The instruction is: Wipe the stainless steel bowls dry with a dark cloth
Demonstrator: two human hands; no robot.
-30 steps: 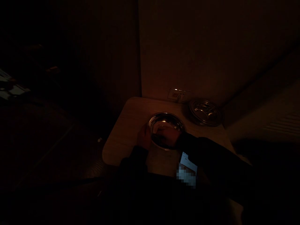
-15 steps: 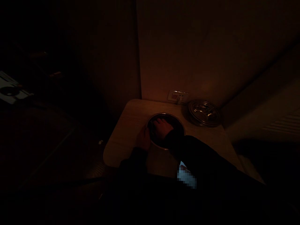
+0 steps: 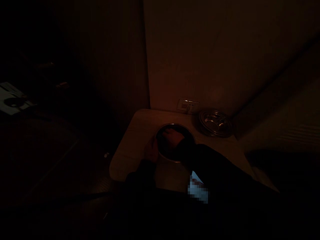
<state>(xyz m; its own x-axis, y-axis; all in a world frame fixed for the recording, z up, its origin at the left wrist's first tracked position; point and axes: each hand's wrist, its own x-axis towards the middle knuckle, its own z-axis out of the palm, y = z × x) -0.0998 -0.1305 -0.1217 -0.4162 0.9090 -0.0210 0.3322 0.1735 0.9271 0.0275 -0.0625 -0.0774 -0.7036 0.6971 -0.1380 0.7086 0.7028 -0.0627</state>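
The scene is very dark. A round steel bowl (image 3: 188, 133) stands on a small pale wooden table (image 3: 132, 150). My left hand (image 3: 151, 150) is wrapped against the bowl's left outer wall, holding it. My right hand (image 3: 171, 136) reaches down inside the bowl, its fingers curled toward the left inner side; whatever lies under them is hidden in shadow. Both arms wear dark sleeves.
A steel compartment plate (image 3: 215, 123) leans at the table's back right by the wall. A wall socket (image 3: 186, 105) sits just behind the table. A pale flat object (image 3: 12, 100) lies far left in the dark. A light patch (image 3: 197, 186) shows near my right arm.
My right hand moved from the bowl's near right side across to its far left inside. The left hand stayed on the bowl's wall. The view dipped slightly.
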